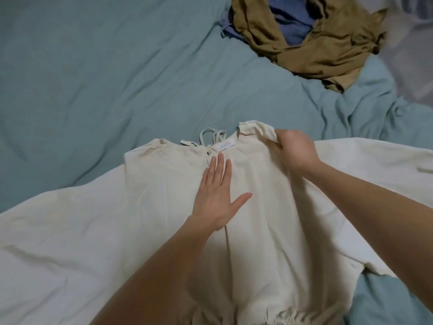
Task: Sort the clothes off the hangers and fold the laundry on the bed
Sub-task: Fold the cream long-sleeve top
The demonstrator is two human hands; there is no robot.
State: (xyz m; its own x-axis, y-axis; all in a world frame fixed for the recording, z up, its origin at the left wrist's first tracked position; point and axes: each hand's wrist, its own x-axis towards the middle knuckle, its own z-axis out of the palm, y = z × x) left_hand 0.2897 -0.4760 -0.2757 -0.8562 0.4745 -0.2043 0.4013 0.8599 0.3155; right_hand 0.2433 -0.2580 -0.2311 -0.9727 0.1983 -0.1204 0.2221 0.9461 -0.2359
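A cream long-sleeved top [145, 207] lies spread flat on the bed, neck pointing away from me, with a white label and thin ties at the collar. My left hand [216, 195] presses flat on its middle just below the collar, fingers straight. My right hand [293, 148] pinches the fabric at the top's right shoulder, where the cloth is bunched and lifted a little. Both sleeves stretch out to the sides.
The bed is covered by a teal duvet [93, 78], rumpled at the right. A heap of olive-brown cloth [316, 48] over a blue garment [290, 22] lies at the far right. A pale surface shows beyond the bed's right edge.
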